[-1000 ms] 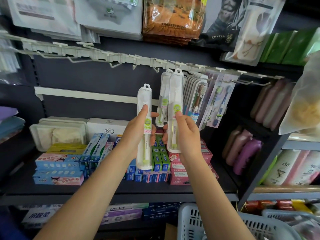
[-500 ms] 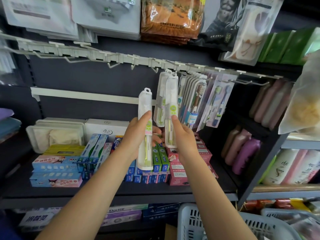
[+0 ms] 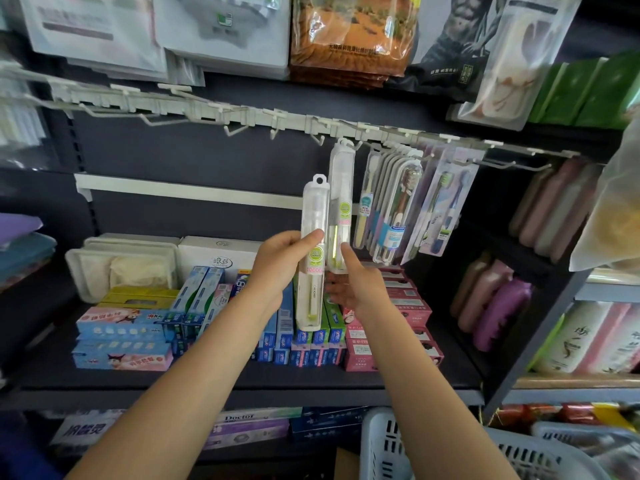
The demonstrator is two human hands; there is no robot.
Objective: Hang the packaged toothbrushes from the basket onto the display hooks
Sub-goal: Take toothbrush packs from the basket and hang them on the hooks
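My left hand (image 3: 282, 263) grips a packaged toothbrush (image 3: 313, 252) upright by its middle, thumb across the front — its hanging tab sits well below the hook rail (image 3: 263, 116). Just beside it, a second package (image 3: 341, 206) hangs from a hook, and my right hand (image 3: 356, 285) touches its lower end with a straight forefinger, fingers relaxed. The white basket (image 3: 388, 445) sits at the bottom right.
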